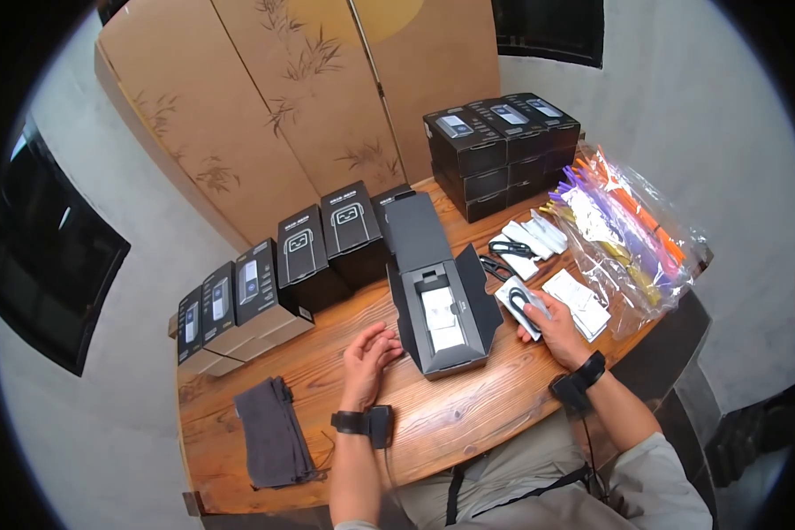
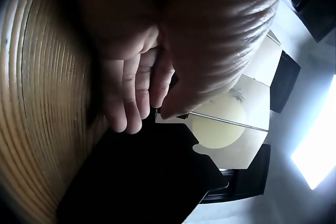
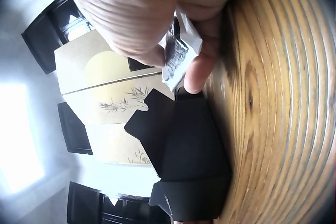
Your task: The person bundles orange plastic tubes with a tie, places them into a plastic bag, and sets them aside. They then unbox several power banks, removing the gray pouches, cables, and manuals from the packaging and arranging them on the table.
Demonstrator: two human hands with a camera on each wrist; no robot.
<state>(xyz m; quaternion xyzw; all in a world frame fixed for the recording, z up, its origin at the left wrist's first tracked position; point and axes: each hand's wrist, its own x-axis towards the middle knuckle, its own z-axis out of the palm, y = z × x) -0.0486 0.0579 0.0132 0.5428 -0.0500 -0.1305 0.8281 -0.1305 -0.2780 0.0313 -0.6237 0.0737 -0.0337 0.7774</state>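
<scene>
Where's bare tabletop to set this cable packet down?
Bare wood lies between the open box and the near table edge, and left of it, between the grey cloth and the left hand. The right hand with the packet sits amid packets and bags: crowded.

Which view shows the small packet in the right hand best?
The head view: the packet lies whole in the right hand beside the open black box. The right wrist view shows only its corner, close and blurred. The left wrist view misses it.
</scene>
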